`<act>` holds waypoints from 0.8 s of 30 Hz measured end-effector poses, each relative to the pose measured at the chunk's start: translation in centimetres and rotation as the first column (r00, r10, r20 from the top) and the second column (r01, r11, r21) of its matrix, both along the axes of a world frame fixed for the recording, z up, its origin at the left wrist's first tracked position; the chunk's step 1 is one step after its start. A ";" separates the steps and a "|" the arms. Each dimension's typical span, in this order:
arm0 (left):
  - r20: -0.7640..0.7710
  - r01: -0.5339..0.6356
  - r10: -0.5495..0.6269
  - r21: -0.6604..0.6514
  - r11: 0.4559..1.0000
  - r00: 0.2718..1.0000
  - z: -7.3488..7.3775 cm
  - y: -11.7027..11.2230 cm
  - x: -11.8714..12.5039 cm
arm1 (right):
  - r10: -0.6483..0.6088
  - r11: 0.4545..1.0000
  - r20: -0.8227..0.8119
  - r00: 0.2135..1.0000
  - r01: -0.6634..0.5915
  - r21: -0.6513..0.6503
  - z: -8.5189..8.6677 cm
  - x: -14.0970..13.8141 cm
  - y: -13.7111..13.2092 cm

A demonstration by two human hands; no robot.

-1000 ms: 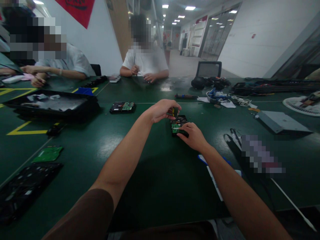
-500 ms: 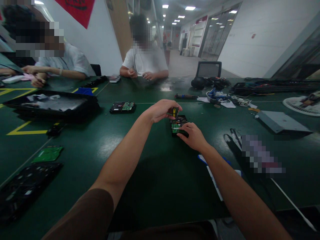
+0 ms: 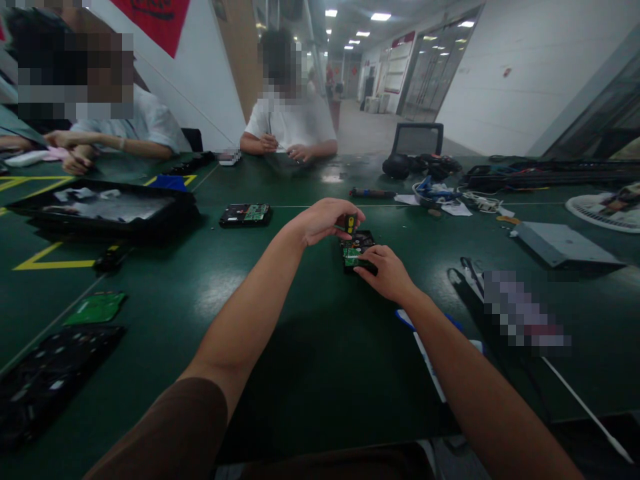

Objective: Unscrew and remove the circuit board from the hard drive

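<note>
In front of me on the table, a black hard drive point(image 3: 367, 238) lies with its green circuit board point(image 3: 351, 255) facing up. My left hand point(image 3: 324, 221) is closed around a screwdriver point(image 3: 351, 223) with a black and yellow handle. The screwdriver stands upright over the drive; its tip is too small to make out. At the drive's near right side, my right hand point(image 3: 386, 271) grips the edge between thumb and fingers. A second hard drive point(image 3: 245, 215) lies apart to the left, also with a green board showing.
At the left are a black tray point(image 3: 175, 207), a loose green circuit board point(image 3: 96, 308) and a dark electronic unit point(image 3: 55, 373). A grey metal box point(image 3: 565, 243), cables and a bowl of blue wires point(image 3: 433, 190) lie right. Two people sit across the table.
The screwdriver's yellow markings have turned slightly in my left hand. My right hand and the hard drive keep their places. Across the table, a thin tool now shows in a person's hand.
</note>
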State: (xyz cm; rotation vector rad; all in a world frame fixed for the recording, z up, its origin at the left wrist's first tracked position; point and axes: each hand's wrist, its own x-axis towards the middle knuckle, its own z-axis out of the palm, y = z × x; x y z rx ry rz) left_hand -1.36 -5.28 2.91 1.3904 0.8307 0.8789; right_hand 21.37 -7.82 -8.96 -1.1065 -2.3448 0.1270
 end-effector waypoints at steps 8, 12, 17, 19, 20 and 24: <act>0.069 -0.015 0.017 -0.026 1.000 0.997 0.0 -0.1 0.3 | 0.000 1.000 0.004 1.000 0.000 0.004 0.0 0.0 0.0; 0.013 -0.049 0.049 0.022 0.999 0.999 0.0 0.0 0.2 | 0.003 1.000 -0.002 1.000 -0.003 0.005 -0.1 0.0 0.0; 0.079 0.036 -0.030 -0.074 0.997 0.996 0.0 -0.2 0.4 | 0.005 1.000 0.000 1.000 -0.005 0.011 -0.2 0.0 0.1; 0.116 0.037 -0.026 -0.099 0.994 0.993 -0.1 -0.3 0.5 | 0.006 1.000 0.002 1.000 -0.006 0.012 -0.1 0.0 0.1; 0.124 0.032 -0.019 -0.103 0.994 0.992 -0.1 -0.3 0.5 | 0.006 1.000 0.002 1.000 -0.006 0.012 -0.1 0.0 0.0; 0.077 -0.012 0.017 -0.064 0.998 0.997 0.0 0.0 0.3 | 0.003 1.000 -0.008 1.000 -0.003 0.010 -0.1 0.0 0.0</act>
